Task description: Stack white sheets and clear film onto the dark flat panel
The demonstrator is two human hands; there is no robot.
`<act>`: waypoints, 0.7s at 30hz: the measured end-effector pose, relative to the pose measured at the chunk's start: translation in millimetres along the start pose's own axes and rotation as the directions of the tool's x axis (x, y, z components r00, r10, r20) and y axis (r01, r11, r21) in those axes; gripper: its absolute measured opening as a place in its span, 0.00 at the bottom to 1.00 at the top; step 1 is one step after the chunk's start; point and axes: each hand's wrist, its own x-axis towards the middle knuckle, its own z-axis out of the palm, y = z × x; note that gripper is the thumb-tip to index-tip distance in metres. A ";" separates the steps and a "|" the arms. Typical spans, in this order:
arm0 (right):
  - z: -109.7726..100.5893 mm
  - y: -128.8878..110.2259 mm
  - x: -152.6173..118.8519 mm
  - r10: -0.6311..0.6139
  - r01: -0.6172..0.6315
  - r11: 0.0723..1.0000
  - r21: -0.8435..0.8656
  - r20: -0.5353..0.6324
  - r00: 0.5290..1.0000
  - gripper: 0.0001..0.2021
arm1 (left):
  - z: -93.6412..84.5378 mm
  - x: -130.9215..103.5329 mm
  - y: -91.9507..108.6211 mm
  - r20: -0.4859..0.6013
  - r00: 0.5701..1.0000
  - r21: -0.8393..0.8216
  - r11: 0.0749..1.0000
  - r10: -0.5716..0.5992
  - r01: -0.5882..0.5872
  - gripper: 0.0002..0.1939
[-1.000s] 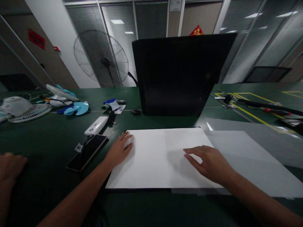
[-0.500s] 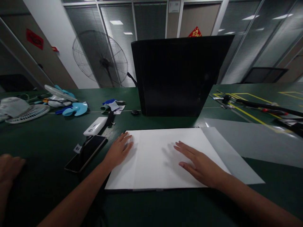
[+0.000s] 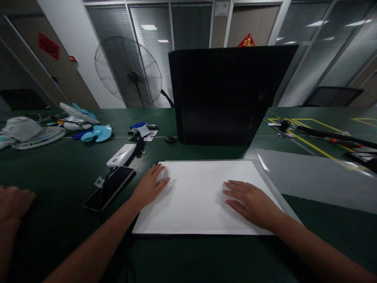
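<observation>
A large white sheet lies flat on the green table, with a dark edge showing beneath it along the front. My left hand rests at its left edge, fingers apart and holding nothing. Over the right part of the sheet is my right hand, its fingers spread and nothing in them. A narrow strip of greyish film or paper shows along the sheet's right side.
Left of the sheet lie a phone and a white device. A black panel stands behind. Fan parts are at far left, near another person's hand. Clear film lies right.
The greyish layer at the right has shifted left, so less of it sticks out from the white sheet. My right hand has moved slightly right. The view has shifted a little.
</observation>
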 end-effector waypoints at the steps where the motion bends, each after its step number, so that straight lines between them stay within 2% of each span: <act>1: 0.4 -1.5 0.0 -0.009 0.008 1.000 0.011 0.013 1.000 0.22 | 0.3 0.2 -0.5 0.001 1.000 -0.002 1.000 -0.003 0.003 0.32; 5: -1.7 -4.7 -2.1 -0.042 0.038 0.996 0.074 0.043 0.998 0.22 | 2.8 1.0 -4.1 -0.008 1.000 0.006 1.000 0.003 -0.003 0.33; 8: -4.6 -4.0 -3.5 -0.115 0.109 0.983 0.148 0.037 0.993 0.22 | 3.0 1.0 -6.2 -0.006 1.000 0.013 1.000 0.018 -0.018 0.31; 11: -4.8 13.1 -2.3 -0.142 0.143 0.971 0.192 -0.022 0.990 0.21 | 0.5 0.2 -6.4 0.004 1.000 0.015 1.000 0.020 -0.020 0.31; 12: -3.6 25.8 -1.9 -0.095 0.104 0.978 0.178 -0.060 0.994 0.21 | -0.6 0.0 -6.1 0.009 1.000 0.021 1.000 0.019 -0.020 0.31; 14: 0.5 62.7 -3.5 0.076 -0.060 0.992 0.108 -0.145 0.987 0.23 | -2.4 -0.4 -5.4 0.022 0.999 0.039 0.999 0.025 -0.025 0.31; 17: 8.2 135.9 -17.4 0.341 -0.349 0.937 -0.006 -0.207 0.917 0.30 | -2.9 -0.3 -4.4 0.049 0.998 0.069 0.997 0.034 -0.038 0.30; 19: 11.5 182.3 -35.1 0.455 -0.465 0.885 -0.034 -0.157 0.877 0.35 | -1.8 0.1 -3.6 0.055 0.998 0.085 0.996 0.024 -0.029 0.29; 21: 12.6 217.2 -54.8 0.522 -0.525 0.851 -0.030 -0.065 0.850 0.39 | -0.3 0.7 -2.7 0.050 0.999 0.099 0.995 0.008 -0.013 0.29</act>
